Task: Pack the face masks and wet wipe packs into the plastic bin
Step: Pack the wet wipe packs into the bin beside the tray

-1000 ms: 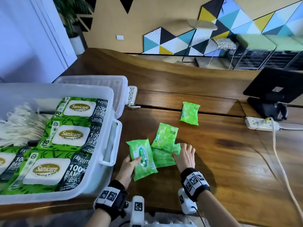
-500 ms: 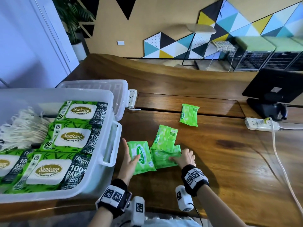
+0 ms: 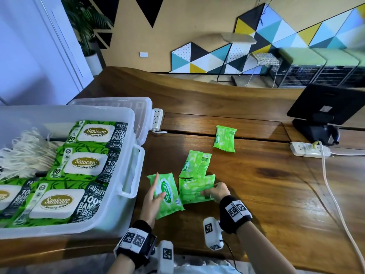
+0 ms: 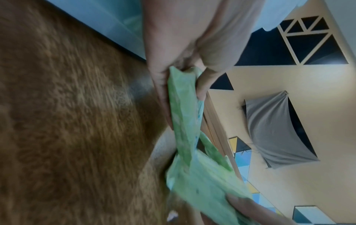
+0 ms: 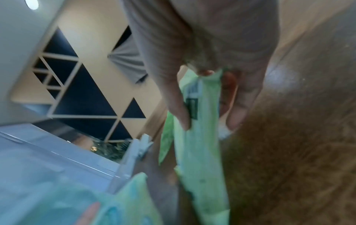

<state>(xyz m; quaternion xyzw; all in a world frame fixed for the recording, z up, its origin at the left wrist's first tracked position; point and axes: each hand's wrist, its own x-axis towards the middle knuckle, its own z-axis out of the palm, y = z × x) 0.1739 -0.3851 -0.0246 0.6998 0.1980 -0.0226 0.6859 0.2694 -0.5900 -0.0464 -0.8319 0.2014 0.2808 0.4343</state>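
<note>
A clear plastic bin (image 3: pixel 79 110) stands at the left, holding large Sanicare wipe packs (image 3: pixel 83 163) and white face masks (image 3: pixel 23 155). Several small green wipe packs lie on the wooden table. My left hand (image 3: pixel 160 184) grips one small pack (image 3: pixel 167 196) by its near left edge, thumb on top; the left wrist view shows this pack (image 4: pixel 183 99) pinched between thumb and fingers. My right hand (image 3: pixel 209 191) pinches a second pack (image 3: pixel 194 189) at its right edge, and the right wrist view shows that pack (image 5: pixel 202 121) held likewise. A third pack (image 3: pixel 196 165) overlaps it behind. A fourth pack (image 3: pixel 225 138) lies farther back.
The bin's lid (image 3: pixel 122 102) leans behind the bin, with a white outlet strip (image 3: pixel 157 119) beside it. At the right are a power strip (image 3: pixel 310 149) with a cable trailing toward me and a black monitor (image 3: pixel 325 103). Bare wood shows right of the packs.
My left hand slid along the small pack's left edge and now grips it with the thumb on top. My right hand's fingers curled from lying flat to pinching the second pack's edge.
</note>
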